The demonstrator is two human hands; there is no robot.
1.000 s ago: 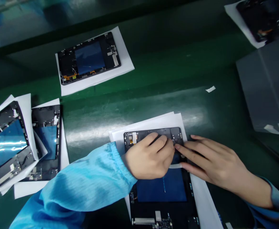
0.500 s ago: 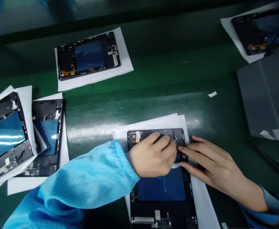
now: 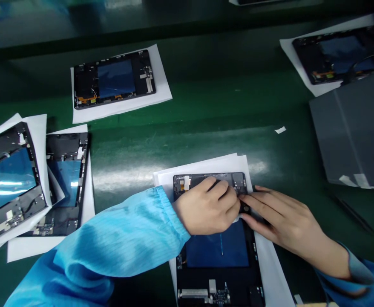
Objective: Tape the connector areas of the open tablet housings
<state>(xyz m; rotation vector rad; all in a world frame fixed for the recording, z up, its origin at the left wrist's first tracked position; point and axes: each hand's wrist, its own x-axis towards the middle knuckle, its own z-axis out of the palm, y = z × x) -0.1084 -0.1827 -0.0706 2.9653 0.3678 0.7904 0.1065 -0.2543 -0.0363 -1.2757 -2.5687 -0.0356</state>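
Note:
An opened tablet chassis [image 3: 217, 256] with a blue battery panel lies on white paper [image 3: 202, 166] in front of me. My left hand [image 3: 208, 209], in a light blue sleeve, rests on its upper part with fingers curled and pinched near the top right corner. My right hand [image 3: 279, 219] lies flat beside it, fingers stretched toward the same spot, fingertips touching the chassis edge. Whatever the left fingers pinch is too small to make out.
Two more opened tablets [image 3: 10, 183] [image 3: 64, 183] on paper overlap at the left. Another tablet [image 3: 113, 81] sits further back, and one tablet [image 3: 337, 57] at the far right. A grey sheet [image 3: 353, 132] lies right, and a paper scrap [image 3: 280, 130] on the green mat.
Both hands stay on the tablet's top corner with only slight finger shifts. The view has tilted, so the far-right tablet shows more.

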